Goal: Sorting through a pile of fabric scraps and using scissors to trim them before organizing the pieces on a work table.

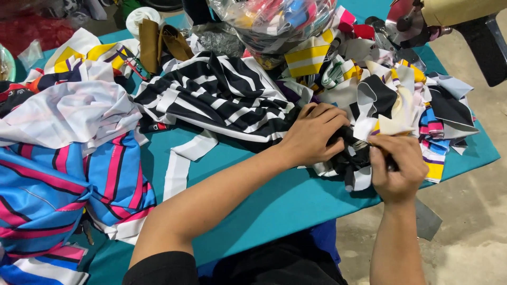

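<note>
My left hand (312, 133) is closed on a dark, black-and-white scrap of fabric (353, 164) at the right side of the teal table (274, 200). My right hand (397, 164) grips the same bunch of scraps from the right, fingers curled around a pale piece. Both hands meet over a heap of mixed cut fabric pieces (406, 100) in white, black, yellow and blue. A large black-and-white striped cloth (222, 95) lies just left of my left hand.
A blue, pink and white striped garment pile (63, 179) fills the left. White cloth (63, 111) lies above it. A clear plastic bag of scraps (274, 21) stands at the back. A round-blade cutting machine (422, 21) sits at top right. Concrete floor (475, 227) lies beyond the table's right edge.
</note>
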